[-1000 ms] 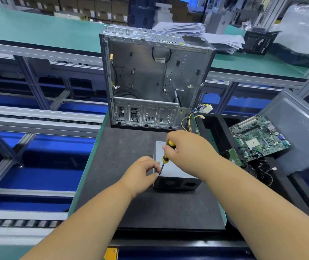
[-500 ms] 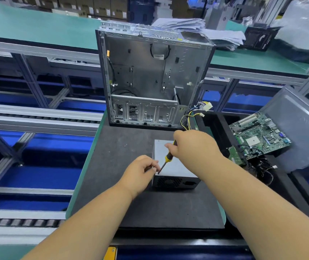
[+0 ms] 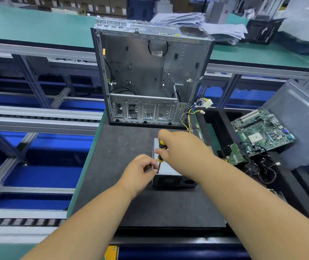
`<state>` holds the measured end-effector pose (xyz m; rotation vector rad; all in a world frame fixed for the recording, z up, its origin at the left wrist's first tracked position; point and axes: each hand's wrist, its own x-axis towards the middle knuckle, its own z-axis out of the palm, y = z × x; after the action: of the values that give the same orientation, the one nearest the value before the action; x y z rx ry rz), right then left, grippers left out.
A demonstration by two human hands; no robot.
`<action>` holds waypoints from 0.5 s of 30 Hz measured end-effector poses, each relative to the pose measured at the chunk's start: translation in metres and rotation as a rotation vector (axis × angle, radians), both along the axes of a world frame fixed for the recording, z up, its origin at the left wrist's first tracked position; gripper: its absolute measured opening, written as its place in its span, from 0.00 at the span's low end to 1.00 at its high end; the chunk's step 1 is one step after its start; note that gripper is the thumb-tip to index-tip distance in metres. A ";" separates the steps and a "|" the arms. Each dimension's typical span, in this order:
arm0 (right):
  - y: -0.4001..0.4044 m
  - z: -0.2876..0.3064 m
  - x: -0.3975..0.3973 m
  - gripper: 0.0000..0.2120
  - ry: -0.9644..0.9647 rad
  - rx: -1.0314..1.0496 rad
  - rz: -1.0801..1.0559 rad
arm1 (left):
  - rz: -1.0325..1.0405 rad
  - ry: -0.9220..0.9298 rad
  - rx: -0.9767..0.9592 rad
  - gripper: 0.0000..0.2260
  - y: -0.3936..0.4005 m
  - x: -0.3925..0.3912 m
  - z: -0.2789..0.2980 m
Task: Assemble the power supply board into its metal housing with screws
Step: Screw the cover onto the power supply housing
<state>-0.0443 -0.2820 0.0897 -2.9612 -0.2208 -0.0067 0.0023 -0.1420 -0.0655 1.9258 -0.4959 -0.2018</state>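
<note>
With our right hand gripping the yellow-and-black screwdriver and our left hand pinching near its tip, we should keep the shaft upright on the grey metal power supply box.

No text, brand, number or sign could be read. A small white label hung on the back wall of the open case, but its print was too small to make out. The motherboard carried markings that were only blur. The black box on the far counter bore a pale curved mark, not legible as lettering.
</note>
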 end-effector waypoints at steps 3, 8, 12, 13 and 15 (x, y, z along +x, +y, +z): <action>0.002 -0.003 0.002 0.13 -0.029 -0.014 -0.030 | 0.013 0.009 -0.010 0.17 -0.001 -0.002 0.000; -0.013 -0.005 -0.002 0.10 -0.038 0.100 -0.079 | 0.044 0.060 -0.036 0.15 -0.002 -0.007 0.001; -0.037 0.000 -0.005 0.06 -0.145 0.306 -0.124 | 0.109 0.071 -0.026 0.12 -0.007 -0.006 0.006; -0.042 0.000 -0.005 0.05 -0.163 0.349 -0.131 | 0.124 0.070 -0.008 0.11 -0.008 -0.005 0.007; -0.054 -0.002 -0.004 0.04 -0.184 0.430 -0.135 | 0.134 0.074 0.026 0.13 -0.012 -0.002 0.009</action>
<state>-0.0485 -0.3358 0.0877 -2.5384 -0.0343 -0.3044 -0.0001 -0.1535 -0.0568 1.9616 -0.3151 -0.1923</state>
